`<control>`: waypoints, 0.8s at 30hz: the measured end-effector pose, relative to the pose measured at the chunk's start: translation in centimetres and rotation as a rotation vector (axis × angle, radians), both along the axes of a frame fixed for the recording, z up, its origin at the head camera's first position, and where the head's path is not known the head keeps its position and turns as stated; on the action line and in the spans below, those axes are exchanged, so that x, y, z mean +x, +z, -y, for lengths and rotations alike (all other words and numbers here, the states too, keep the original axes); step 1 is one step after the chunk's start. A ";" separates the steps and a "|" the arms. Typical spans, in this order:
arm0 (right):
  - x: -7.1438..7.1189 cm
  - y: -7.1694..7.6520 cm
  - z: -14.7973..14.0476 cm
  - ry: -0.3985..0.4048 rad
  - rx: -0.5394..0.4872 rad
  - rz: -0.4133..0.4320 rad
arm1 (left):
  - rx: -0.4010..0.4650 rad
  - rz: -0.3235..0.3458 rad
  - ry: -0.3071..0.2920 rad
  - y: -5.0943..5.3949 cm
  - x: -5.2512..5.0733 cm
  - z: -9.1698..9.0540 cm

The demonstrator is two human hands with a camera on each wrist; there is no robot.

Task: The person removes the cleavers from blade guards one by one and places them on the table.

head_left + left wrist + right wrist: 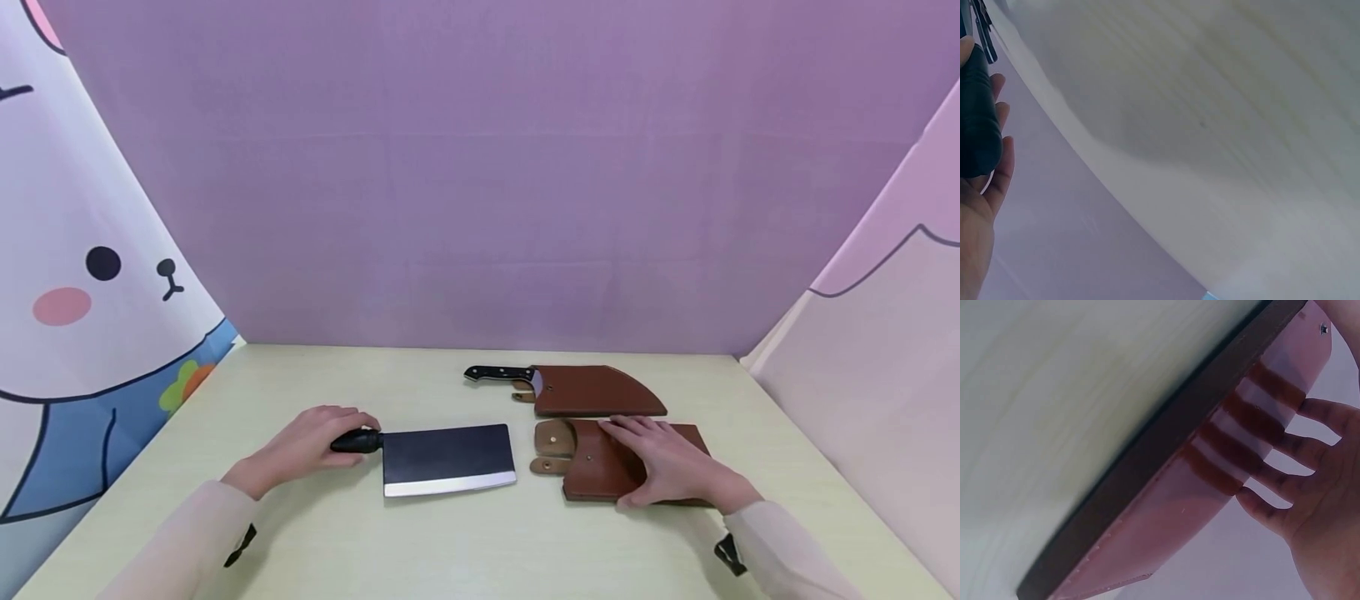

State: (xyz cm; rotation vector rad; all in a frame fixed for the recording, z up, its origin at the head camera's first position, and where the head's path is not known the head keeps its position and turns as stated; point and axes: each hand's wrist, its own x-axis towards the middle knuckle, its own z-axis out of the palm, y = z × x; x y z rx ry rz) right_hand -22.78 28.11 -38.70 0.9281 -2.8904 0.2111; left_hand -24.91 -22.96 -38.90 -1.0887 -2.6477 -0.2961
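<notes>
A cleaver [448, 455] with a dark blade and a bright cutting edge lies on the table, its black handle to the left. My left hand [318, 442] holds that handle [979, 119], thumb on the near side and fingers on the far side. To the right is a brown leather blade sheath [678, 437] with two tan straps on its left end. Over it spreads my right hand [671, 467]; in the right wrist view its fairly straight fingers touch the glossy leather [1166, 512]. Whether a blade is inside cannot be seen.
Behind the sheath, a second knife with a black riveted handle [501, 372] sits in a curved brown sheath [592, 390]. The pale table [360, 550] ends at a purple backdrop [480, 183], with printed cartoon panels on both sides.
</notes>
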 end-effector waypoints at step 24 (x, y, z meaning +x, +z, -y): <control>-0.3 -0.4 1.2 0.024 0.028 0.037 | -0.039 0.022 0.021 0.3 0.3 2.0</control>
